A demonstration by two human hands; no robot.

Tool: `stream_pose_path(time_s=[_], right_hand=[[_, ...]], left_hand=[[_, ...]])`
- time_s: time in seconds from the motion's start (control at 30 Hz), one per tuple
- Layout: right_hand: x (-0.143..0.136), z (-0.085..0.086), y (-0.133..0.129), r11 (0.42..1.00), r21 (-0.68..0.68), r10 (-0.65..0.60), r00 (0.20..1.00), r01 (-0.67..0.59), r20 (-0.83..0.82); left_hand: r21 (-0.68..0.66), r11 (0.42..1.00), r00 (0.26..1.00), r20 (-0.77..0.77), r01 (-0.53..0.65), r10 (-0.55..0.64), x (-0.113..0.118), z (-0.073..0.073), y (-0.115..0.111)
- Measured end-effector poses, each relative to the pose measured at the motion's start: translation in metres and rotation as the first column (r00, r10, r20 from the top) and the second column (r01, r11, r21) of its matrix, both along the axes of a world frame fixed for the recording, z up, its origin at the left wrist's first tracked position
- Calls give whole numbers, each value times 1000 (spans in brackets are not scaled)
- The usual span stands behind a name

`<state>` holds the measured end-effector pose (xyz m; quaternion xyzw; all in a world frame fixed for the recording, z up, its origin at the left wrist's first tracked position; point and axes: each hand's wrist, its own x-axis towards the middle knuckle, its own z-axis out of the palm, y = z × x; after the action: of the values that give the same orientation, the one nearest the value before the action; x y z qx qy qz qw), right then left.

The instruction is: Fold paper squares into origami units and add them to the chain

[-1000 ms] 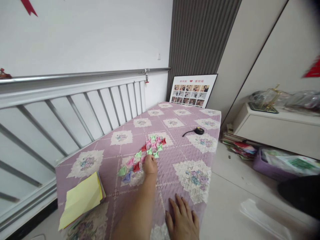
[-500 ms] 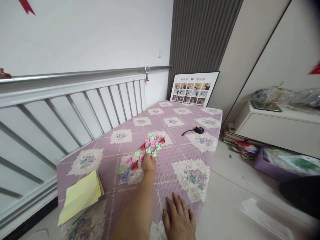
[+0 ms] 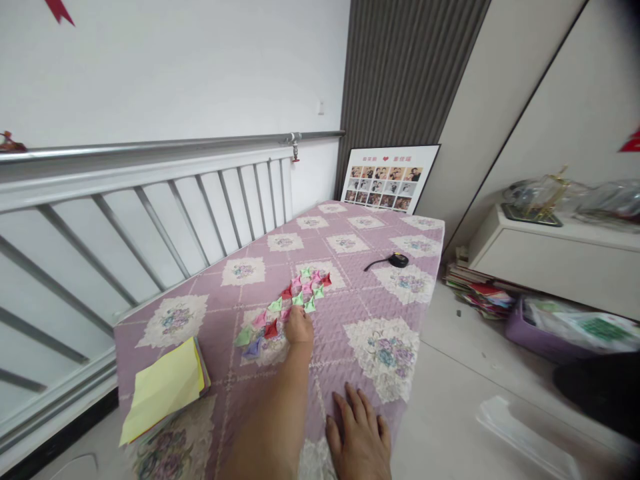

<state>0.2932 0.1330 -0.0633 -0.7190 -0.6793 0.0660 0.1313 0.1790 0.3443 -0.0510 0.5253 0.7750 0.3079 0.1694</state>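
Small folded paper pieces in green, pink, red and purple lie in a slanting cluster on the flowered cloth; among them are a red piece [image 3: 271, 329] and a purple piece [image 3: 253, 348]. My left hand [image 3: 299, 325] is at the cluster's near edge, its fingers closed beside a pink piece [image 3: 287, 313] and below the green ones. What those fingers hold, if anything, is hidden. Palm down on the cloth, my right hand [image 3: 358, 437] rests at the near right with fingers spread and nothing in it.
A stack of yellow paper [image 3: 163, 392] lies at the table's near left. A black tape measure [image 3: 399, 260] sits towards the far right. Beyond the table [image 3: 325, 360] are a white radiator [image 3: 220, 213], a leaning photo board [image 3: 387, 177] and a purple bin [image 3: 535, 337].
The view has shifted very slightly. My left hand remains closed at the cluster, and my right hand still lies flat on the cloth.
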Motion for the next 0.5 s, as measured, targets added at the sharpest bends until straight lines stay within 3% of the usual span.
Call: stream_pose_path(time_s=[0.17,0.3,0.37,0.43,0.5], right_hand=[[-1,3,0,1000,6,-8,1000,8,25],[-2,5,-1,1000,4,-8,999,8,47],[-2,5,-1,1000,-6,-9,998,9,56],[-3,7,-1,1000,-12,-17,998,18,60],[-4,9,0,999,-18,-26,998,27,57]], left_hand=[[44,991,992,26,124,-125,3,7,-28],[75,950,951,43,304,-308,3,6,-88],[82,904,906,36,419,-423,-9,4,-124],[103,792,798,-31,602,-602,-32,3,-153],[102,789,795,-56,606,-604,-63,3,-170]])
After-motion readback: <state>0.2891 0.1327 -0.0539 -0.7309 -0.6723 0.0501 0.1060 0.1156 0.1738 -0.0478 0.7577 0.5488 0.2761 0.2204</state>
